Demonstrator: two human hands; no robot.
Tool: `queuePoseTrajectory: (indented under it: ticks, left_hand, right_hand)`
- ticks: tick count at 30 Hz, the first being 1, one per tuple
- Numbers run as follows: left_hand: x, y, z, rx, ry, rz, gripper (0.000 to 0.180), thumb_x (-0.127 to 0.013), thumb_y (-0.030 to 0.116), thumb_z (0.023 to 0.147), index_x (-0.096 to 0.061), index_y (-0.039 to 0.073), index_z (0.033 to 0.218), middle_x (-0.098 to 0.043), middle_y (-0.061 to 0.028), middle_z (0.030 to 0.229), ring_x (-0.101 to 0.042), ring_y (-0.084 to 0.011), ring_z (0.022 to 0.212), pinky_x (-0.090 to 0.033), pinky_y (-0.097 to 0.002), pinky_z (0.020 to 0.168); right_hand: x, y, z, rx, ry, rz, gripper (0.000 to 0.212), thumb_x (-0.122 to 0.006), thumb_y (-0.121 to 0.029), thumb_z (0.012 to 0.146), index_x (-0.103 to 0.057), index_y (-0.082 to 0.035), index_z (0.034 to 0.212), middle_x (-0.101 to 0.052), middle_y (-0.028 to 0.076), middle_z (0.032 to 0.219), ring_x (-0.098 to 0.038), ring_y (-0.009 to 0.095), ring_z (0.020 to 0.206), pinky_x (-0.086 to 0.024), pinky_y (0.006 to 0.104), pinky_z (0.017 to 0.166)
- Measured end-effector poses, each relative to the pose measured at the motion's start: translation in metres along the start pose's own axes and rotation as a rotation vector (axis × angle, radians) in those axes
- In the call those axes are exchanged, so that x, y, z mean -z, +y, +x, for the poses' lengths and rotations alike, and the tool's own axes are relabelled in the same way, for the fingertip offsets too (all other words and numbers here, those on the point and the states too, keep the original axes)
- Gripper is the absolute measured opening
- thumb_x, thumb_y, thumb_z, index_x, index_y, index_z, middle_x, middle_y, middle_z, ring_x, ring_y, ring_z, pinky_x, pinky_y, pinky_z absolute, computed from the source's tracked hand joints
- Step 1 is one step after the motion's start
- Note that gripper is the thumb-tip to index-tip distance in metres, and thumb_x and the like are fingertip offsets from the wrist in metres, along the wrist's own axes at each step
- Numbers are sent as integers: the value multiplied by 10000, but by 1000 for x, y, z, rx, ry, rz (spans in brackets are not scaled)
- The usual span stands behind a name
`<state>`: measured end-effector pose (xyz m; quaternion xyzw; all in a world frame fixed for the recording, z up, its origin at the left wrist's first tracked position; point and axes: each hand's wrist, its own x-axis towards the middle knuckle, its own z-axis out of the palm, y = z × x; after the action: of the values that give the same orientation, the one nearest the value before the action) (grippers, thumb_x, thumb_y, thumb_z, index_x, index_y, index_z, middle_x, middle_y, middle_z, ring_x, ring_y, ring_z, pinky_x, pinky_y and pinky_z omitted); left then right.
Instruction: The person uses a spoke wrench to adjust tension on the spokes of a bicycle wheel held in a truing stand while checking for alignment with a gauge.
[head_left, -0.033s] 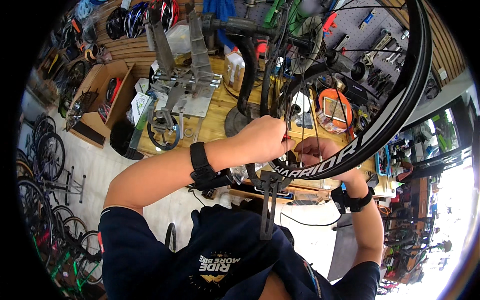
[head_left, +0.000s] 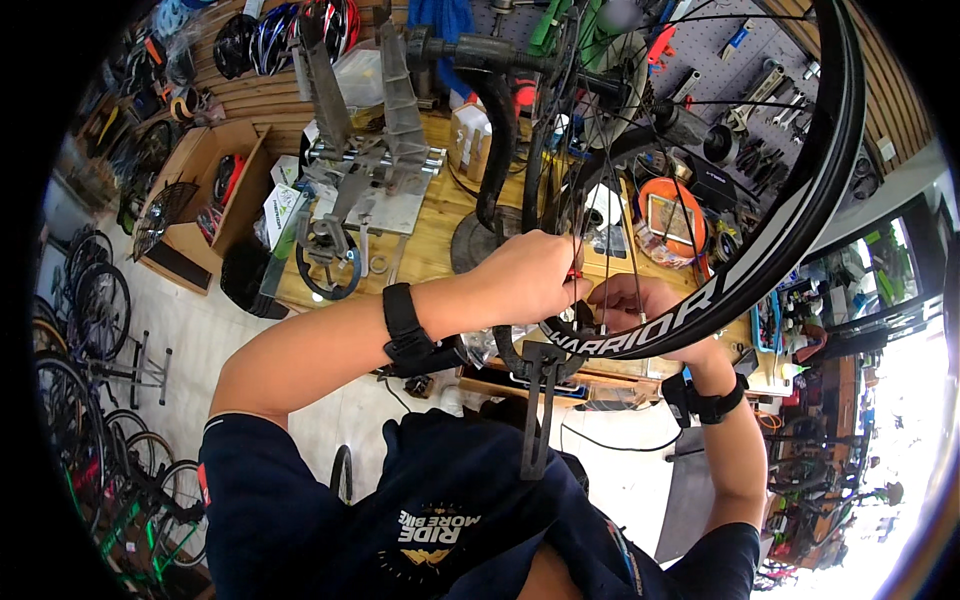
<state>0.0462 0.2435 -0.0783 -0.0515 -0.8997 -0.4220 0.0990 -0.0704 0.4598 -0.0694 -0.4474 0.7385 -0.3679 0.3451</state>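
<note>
A bicycle wheel (head_left: 780,235) with a black rim, white lettering and thin spokes stands upright in a dark truing stand (head_left: 492,130). Beside the spokes near the lower part of the rim, my left hand (head_left: 535,272) is closed, with a small red tool (head_left: 574,273) showing at its fingertips. Most of that tool is hidden by the fingers. My right hand (head_left: 640,302) is just behind the rim, its fingers bent together near a spoke; what they pinch, if anything, is hidden. Under the rim a slotted dark metal arm (head_left: 540,410) of the stand hangs down.
Behind the wheel lies a wooden workbench (head_left: 435,140) with a metal fixture (head_left: 375,205) and a round orange tray (head_left: 672,222). Wrenches hang on a pegboard (head_left: 705,45). An open cardboard box (head_left: 180,245) stands left, and several bicycles (head_left: 100,300) line the left side.
Almost nothing differs. Both hands stay by the spokes; my left forearm has shifted very slightly.
</note>
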Motion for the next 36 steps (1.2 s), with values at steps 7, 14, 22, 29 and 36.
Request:
queuePoseTrajectory:
  ticks: [7,14,22,29,36]
  left_hand:
    - [-23,-13,0,-26,137,-97,212,-663,136,855,-582,-13,982,-661,-230,784,-660,-401,759,-508,-427,678]
    - [-4,-1,4,147,-85,-203,259,-676,119,862,-598,-26,1062,-671,-162,782,-665,-255,730,-519,-366,701]
    - [19,-29,3,53,-592,-1066,292,-625,108,966,-571,30,1243,-658,-39,1127,-585,-61,921,-476,-216,780]
    - [16,-35,8,-12,-626,-1139,324,-687,142,937,-603,15,1223,-676,-74,1122,-632,-87,942,-530,-243,750]
    - [14,-23,3,104,-420,-841,280,-749,110,871,-632,10,1105,-716,-50,947,-661,-110,796,-524,-247,700]
  right_hand:
    - [-9,-3,10,8,-12,83,236,-696,-97,897,-619,-4,1101,-626,24,950,-588,106,904,-478,265,828]
    - [-13,-3,7,74,82,-15,204,-633,-61,963,-557,40,1123,-631,16,915,-604,76,858,-492,238,759]
    - [-11,-1,-9,101,82,130,177,-637,-12,947,-583,41,1107,-647,48,987,-636,103,892,-520,257,828]
    - [-6,4,-13,148,79,-17,159,-644,-4,941,-583,32,1084,-646,39,993,-630,90,888,-520,260,812]
    - [-5,-10,-9,-77,78,186,226,-675,-90,918,-608,28,1100,-650,81,980,-629,150,875,-516,288,778]
